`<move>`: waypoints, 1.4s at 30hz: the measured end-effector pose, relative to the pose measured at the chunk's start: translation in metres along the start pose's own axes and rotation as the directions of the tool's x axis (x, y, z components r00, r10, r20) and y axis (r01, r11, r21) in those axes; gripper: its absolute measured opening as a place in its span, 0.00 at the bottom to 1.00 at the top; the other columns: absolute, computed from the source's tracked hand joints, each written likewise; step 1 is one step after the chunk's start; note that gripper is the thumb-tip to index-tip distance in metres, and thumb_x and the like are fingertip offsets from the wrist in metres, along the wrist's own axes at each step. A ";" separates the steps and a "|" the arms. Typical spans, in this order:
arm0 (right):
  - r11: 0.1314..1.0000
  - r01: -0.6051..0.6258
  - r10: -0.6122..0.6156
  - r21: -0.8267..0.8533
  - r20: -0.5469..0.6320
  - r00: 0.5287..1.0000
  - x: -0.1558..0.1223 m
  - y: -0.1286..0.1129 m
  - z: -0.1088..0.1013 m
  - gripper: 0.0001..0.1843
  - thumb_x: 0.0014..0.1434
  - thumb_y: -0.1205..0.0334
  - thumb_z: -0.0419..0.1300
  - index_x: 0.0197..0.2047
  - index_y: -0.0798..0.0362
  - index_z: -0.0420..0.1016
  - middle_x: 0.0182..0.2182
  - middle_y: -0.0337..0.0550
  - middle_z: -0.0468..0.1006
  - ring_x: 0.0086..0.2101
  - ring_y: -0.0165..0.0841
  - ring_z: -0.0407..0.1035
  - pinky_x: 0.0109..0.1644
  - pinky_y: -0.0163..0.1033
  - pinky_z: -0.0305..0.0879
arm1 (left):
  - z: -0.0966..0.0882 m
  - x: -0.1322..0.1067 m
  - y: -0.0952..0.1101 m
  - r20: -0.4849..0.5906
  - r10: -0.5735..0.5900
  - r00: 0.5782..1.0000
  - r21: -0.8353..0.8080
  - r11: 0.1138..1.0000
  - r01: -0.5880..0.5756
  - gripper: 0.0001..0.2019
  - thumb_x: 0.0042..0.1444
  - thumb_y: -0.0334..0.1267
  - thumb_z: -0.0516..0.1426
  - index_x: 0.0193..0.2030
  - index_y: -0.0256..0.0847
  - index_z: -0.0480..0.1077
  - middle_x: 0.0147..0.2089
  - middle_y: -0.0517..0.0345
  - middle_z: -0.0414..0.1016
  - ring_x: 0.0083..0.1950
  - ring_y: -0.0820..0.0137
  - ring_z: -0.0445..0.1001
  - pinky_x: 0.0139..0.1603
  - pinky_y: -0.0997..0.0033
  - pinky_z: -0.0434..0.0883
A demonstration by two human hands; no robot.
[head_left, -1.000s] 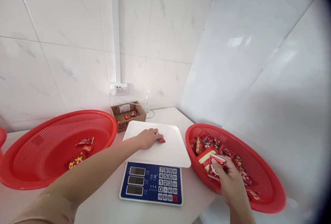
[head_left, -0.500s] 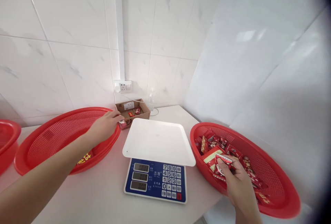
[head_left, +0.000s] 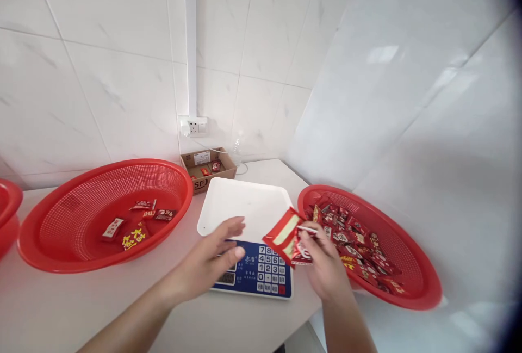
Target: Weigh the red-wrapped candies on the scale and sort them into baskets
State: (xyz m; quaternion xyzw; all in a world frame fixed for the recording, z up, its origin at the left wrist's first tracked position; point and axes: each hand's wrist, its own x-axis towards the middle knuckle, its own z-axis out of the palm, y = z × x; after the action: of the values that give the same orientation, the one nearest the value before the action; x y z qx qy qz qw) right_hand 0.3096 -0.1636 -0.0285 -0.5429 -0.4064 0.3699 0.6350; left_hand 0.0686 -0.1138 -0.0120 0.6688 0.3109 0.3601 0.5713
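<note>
My left hand (head_left: pixel 202 266) is open, fingers apart and holding nothing, over the front left of the scale (head_left: pixel 271 274). It partly hides the displays. My right hand (head_left: pixel 326 260) grips red snack packets (head_left: pixel 283 233) just right of the scale: a larger red one with a cream panel and at least one smaller packet against it. The white weighing tray (head_left: pixel 240 200) carries nothing that I can see. Behind my right hand, a red basket (head_left: pixel 428 288) holds many small red and brown wrapped snacks (head_left: pixel 359 239).
At left, a red perforated basket (head_left: pixel 77 206) holds several packets (head_left: pixel 134 236), with another red basket (head_left: pixel 8 222) at the frame edge. A cardboard box (head_left: pixel 207 176) with small packets and a clear bottle (head_left: pixel 237 149) stand by the wall socket (head_left: pixel 193 127).
My left hand has come from the cardboard box side toward the scale, and the small packet it held is gone from it. My right hand has lifted its packets leftward from the right basket.
</note>
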 end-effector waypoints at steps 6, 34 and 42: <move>0.995 -0.083 0.064 0.057 0.274 0.960 -0.001 -0.001 0.049 0.14 0.54 0.48 0.63 0.36 0.48 0.68 0.37 0.41 0.75 0.36 0.35 0.70 0.39 0.40 0.67 | 0.015 0.013 -0.012 -0.030 -0.038 0.999 -0.158 0.987 0.033 0.20 0.58 0.47 0.54 0.55 0.43 0.63 0.43 0.50 0.78 0.40 0.65 0.78 0.37 0.67 0.75; 0.973 -0.074 0.161 -0.220 0.409 0.898 0.018 -0.015 0.083 0.17 0.50 0.51 0.64 0.39 0.53 0.72 0.27 0.36 0.72 0.21 0.25 0.63 0.24 0.33 0.56 | -0.024 0.012 -0.011 -0.212 -0.149 0.966 -0.447 0.894 0.040 0.25 0.50 0.48 0.61 0.54 0.42 0.67 0.40 0.54 0.78 0.41 0.64 0.77 0.42 0.64 0.73; 0.959 0.053 0.021 -0.278 0.257 0.966 0.017 -0.013 0.087 0.18 0.52 0.45 0.62 0.27 0.52 0.68 0.16 0.33 0.67 0.20 0.27 0.60 0.25 0.34 0.56 | -0.013 0.014 -0.016 -0.307 -0.166 0.937 -0.467 0.884 0.004 0.16 0.48 0.52 0.62 0.31 0.39 0.72 0.23 0.64 0.71 0.23 0.74 0.68 0.25 0.75 0.65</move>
State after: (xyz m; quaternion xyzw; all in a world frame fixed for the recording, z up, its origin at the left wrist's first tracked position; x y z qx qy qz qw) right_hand 0.2368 -0.1159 -0.0064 -0.5722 -0.5384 0.3699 0.4958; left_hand 0.0654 -0.0932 -0.0251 0.4283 0.3398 0.5070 0.6663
